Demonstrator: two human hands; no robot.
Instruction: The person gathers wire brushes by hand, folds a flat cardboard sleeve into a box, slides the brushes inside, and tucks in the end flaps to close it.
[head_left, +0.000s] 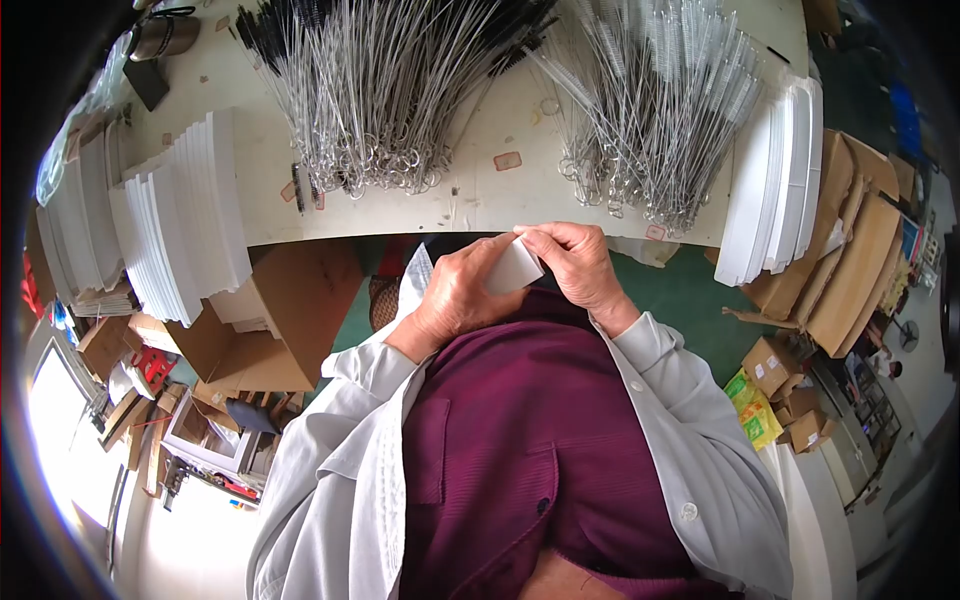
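Observation:
Both hands meet in front of the table's near edge, over my lap. My left hand (463,292) is wrapped round a small white box-like piece (515,267), whose lower part it hides. At the upper right of that piece, the thumb and fingers of my right hand (577,262) are closed on its edge. Beyond the hands, a big bundle of wire brushes with black bristles (370,90) lies on the table (480,215), its ring ends towards me. Further right lies a bundle with pale bristles (665,100).
Stacks of flat white cartons (185,215) stand at the left, with more white cartons (770,180) at the table's right end. An open cardboard box (300,320) is below at left. Brown cardboard sheets (850,265) lean at right. A metal cup (165,35) sits at the upper left.

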